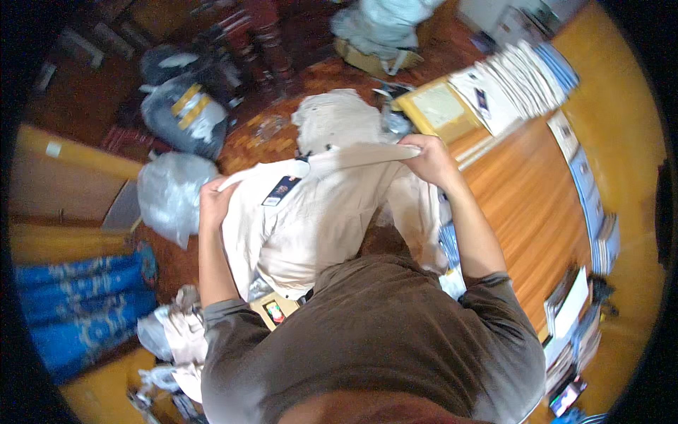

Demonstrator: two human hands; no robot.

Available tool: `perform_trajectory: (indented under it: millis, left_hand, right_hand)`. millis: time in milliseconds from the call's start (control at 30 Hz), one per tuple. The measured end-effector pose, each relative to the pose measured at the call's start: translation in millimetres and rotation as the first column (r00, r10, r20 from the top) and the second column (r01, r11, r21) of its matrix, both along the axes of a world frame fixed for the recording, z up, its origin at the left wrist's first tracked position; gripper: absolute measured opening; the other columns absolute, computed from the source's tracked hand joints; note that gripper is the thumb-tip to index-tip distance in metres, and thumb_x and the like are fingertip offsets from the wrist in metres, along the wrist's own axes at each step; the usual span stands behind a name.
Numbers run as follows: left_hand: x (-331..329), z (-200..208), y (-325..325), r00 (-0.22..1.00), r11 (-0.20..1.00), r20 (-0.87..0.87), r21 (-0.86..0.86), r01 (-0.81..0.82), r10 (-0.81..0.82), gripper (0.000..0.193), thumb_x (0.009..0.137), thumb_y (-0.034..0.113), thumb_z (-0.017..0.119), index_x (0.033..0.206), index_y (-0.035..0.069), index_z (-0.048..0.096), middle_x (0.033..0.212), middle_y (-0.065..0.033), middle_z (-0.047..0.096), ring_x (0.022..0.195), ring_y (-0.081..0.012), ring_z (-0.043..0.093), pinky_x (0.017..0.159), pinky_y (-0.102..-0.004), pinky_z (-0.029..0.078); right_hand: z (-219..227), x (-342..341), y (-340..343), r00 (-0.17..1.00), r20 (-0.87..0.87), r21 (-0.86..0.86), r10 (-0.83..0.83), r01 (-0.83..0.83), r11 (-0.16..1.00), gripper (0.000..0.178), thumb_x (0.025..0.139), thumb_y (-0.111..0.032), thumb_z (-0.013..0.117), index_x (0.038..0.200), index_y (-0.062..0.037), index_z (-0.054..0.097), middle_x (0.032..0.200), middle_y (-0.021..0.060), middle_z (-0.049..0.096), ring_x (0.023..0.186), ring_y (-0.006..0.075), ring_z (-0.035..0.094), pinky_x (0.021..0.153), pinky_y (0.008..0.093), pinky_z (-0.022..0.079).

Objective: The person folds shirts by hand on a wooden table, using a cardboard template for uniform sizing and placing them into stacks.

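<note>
A cream garment (311, 205) with a dark hang tag (282, 191) is stretched between my two hands, in front of my body. My left hand (214, 201) is closed on one end of its upper edge. Further right and slightly higher, my right hand (432, 162) pinches the other end. The cloth hangs in loose folds below that edge; whether it is a shirt or trousers I cannot tell. Just beyond it, a pile of similar pale cloth (335, 116) lies partly hidden behind the held piece.
On my right is a wooden table (522, 212) with a stack of folded pale garments (519, 81) and a yellow-edged box (438, 106). Stuffed plastic bags (176, 191) stand at left on the parquet floor (261, 134). A blue patterned cloth (85, 304) lies lower left.
</note>
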State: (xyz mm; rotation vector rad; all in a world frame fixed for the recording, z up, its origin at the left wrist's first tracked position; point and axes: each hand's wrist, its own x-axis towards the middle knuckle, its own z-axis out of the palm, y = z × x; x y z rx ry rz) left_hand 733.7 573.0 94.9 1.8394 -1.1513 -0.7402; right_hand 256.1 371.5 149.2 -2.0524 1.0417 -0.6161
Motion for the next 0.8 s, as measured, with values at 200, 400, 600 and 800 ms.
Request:
perform_trajectory:
  millis: [200,400,600,800]
  left_hand:
    - [-157,68,-64,0.770,0.829,0.311,0.255,0.497,-0.557,0.019,0.089,0.010,0.079,0.102,0.001,0.069,0.089,-0.0125,0.075,0.082,-0.0154,0.069,0.076,-0.0346,0.055]
    - [-296,146,-102,0.086,0.094,-0.288,-0.015,0.995,-0.954,0.031,0.086,0.014,0.085,0.111,0.004,0.070,0.109,-0.0069,0.074,0.098,-0.0195,0.069,0.085,-0.0345,0.053]
    - [-501,127,-219,0.633,0.654,-0.204,-0.402,0.641,-0.747,0.063,0.096,0.015,0.075,0.152,0.003,0.049,0.151,-0.0164,0.055,0.136,-0.0236,0.053,0.116,-0.0371,0.041]
    - [-585,-22,-283,0.840,0.848,-0.113,-0.059,0.527,-0.530,0.088,0.087,0.040,0.086,0.153,0.001,0.043,0.121,-0.0168,0.066,0.100,-0.0222,0.066,0.086,-0.0373,0.055]
  right_hand:
    - [62,-185,117,0.980,-0.175,0.297,0.097,-0.042,0.954,0.050,0.076,-0.039,0.093,0.108,-0.0044,0.074,0.091,0.0129,0.077,0.084,0.0215,0.073,0.078,0.0385,0.057]
    - [221,-403,161,0.866,-0.472,0.558,0.164,0.149,0.816,0.047,0.071,-0.048,0.094,0.083,-0.0073,0.074,0.068,0.0095,0.068,0.065,0.0276,0.068,0.063,0.0409,0.052]
    - [171,-515,-56,0.294,-0.607,-0.782,-0.738,-0.053,0.622,0.057,0.074,-0.014,0.074,0.129,-0.0048,0.064,0.122,0.0218,0.065,0.115,0.0374,0.065,0.097,0.0465,0.053]
    - [-3,-473,29,0.639,-0.519,-0.361,-0.568,0.439,0.823,0.050,0.103,-0.033,0.060,0.147,-0.0103,0.056,0.142,0.0238,0.061,0.132,0.0399,0.059,0.109,0.0454,0.049]
